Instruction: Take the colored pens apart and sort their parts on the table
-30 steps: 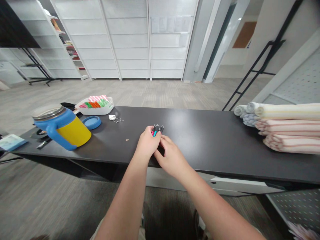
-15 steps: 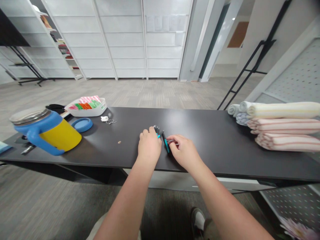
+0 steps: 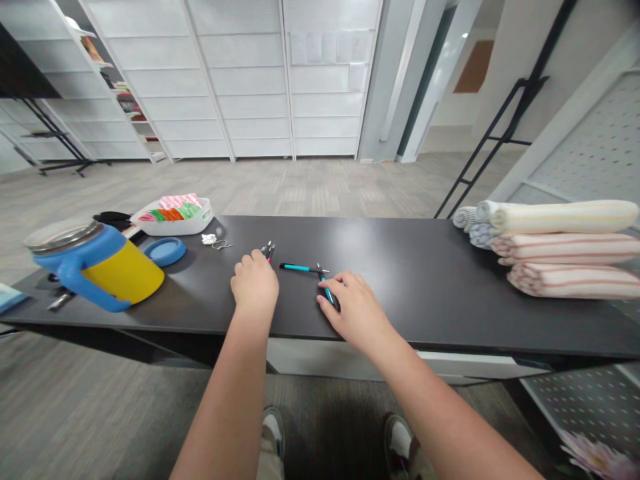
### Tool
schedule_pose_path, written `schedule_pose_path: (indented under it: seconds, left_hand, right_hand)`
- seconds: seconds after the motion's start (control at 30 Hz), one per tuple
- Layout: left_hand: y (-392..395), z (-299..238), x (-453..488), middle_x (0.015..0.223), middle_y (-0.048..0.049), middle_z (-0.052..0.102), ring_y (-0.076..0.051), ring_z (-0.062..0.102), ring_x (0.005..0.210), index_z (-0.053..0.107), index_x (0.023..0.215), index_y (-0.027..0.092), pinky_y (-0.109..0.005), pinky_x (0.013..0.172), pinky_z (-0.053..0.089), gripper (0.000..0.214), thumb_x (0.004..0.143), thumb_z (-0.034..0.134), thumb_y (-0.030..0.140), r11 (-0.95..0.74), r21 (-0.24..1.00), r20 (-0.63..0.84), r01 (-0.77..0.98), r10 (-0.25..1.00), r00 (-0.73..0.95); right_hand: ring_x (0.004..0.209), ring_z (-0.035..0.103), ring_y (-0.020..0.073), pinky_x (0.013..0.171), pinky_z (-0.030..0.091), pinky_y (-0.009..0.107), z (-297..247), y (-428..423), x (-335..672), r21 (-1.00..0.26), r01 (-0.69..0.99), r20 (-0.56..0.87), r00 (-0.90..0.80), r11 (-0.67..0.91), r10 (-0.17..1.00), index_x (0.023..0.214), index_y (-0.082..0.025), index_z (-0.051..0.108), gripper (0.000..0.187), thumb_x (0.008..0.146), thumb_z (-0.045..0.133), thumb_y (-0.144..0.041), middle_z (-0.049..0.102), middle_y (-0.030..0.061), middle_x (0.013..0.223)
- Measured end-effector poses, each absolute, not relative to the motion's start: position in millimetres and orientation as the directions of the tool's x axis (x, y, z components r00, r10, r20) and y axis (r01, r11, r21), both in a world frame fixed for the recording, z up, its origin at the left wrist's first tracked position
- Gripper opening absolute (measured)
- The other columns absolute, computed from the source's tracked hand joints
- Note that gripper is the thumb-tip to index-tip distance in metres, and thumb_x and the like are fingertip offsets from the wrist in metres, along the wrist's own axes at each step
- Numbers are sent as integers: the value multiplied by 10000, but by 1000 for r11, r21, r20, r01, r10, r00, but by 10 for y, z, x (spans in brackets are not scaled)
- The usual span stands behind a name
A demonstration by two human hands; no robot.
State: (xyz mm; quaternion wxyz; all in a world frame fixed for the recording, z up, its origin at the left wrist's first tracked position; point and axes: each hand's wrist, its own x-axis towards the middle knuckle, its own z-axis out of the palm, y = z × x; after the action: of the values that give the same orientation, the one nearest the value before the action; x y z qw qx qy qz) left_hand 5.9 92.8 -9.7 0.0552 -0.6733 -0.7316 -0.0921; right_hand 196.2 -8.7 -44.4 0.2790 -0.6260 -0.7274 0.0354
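My left hand [image 3: 255, 283] is closed around a small bunch of pens [image 3: 269, 252], their dark and silvery ends poking out past the fingers, with a bit of red. My right hand [image 3: 357, 307] lies low over the table, thumb and index finger at a teal and black pen [image 3: 327, 293] that slants beneath them. Between the hands, another teal pen [image 3: 300, 268] with black ends lies crosswise on the dark table. Its right end meets a small silvery and black piece near the slanted pen's top. My right palm hides whatever is under it.
At the left stand a tilted yellow and blue mug [image 3: 120, 273], a blue lid [image 3: 165, 251] and a white basket [image 3: 200, 220] of colourful packets. A small white item with a wire loop [image 3: 220, 244] lies nearby. Rolled striped towels [image 3: 570, 247] are stacked at the right end.
My left hand has moved left with the bunch of pens. One teal pen now lies crosswise between my hands. My right hand has shifted slightly left onto the slanted pen.
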Motion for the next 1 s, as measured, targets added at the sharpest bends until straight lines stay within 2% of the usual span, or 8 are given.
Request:
schedule_pose_path:
  seconds: [0.13,0.37,0.47,0.53,0.6,0.67,0.83,1.0]
  left_hand:
    - [1068,-114,-234,1225,-221,648,-391,628,1167,563,1225,111,-473,918,545,298,964,488,232,110,65,196,992,973,-121]
    - [1106,-120,-424,1366,-235,617,-403,578,1249,507,1438,110,-516,1017,499,515,964,547,309,6,85,319,996,947,-33]
    - [1082,-83,-354,1530,-186,540,-377,483,1399,540,1454,191,-544,1160,383,502,968,586,304,-158,74,376,985,919,119]
    - [1050,-78,-231,1587,-132,508,-318,441,1460,571,1444,239,-508,1223,317,458,988,574,274,-356,79,388,931,871,300]
    - [1006,-105,-62,1541,-100,569,-260,485,1430,590,1442,247,-445,1238,310,435,1009,543,240,-573,101,349,813,786,511]
    - [956,-158,115,1488,-78,619,-249,516,1399,621,1414,266,-440,1222,330,415,1012,536,208,-653,126,294,746,743,601]
    - [873,-202,336,1176,-94,733,-258,633,1151,728,1204,245,-401,1045,463,303,1040,479,194,-621,76,258,780,768,586]
    - [951,-37,61,1190,-109,728,-288,641,1133,699,1248,235,-403,1006,479,298,1043,482,251,-436,44,333,899,854,399]
  right_hand:
    - [1093,597,274,999,497,430,-440,-77,1941,-373,905,347,-66,202,935,1246,-229,721,292,1010,618,-365,659,114,1173]
    - [1075,606,265,992,506,421,-447,-69,1945,-379,899,361,-73,218,930,1197,-207,728,245,1016,598,-307,666,116,1146]
    - [1075,610,265,990,506,418,-451,-63,1945,-379,899,360,-73,217,930,1193,-209,728,240,1014,599,-302,667,116,1140]
    - [1082,611,266,996,503,416,-454,-57,1946,-375,901,357,-77,219,931,1193,-205,729,242,1014,599,-301,667,116,1140]
    - [1083,611,267,998,502,415,-457,-53,1948,-368,903,355,-86,224,931,1190,-204,730,241,1012,601,-301,666,118,1144]
    - [1078,610,268,993,502,416,-461,-53,1950,-358,906,356,-92,226,930,1189,-203,730,239,1011,604,-301,665,121,1148]
    - [1054,609,271,981,503,417,-467,-65,1958,-347,910,364,-93,227,927,1177,-200,731,232,1015,592,-291,665,119,1129]
    - [1033,616,267,967,506,412,-467,-70,1959,-364,902,376,-84,230,923,1139,-213,736,206,1014,588,-281,668,112,1095]
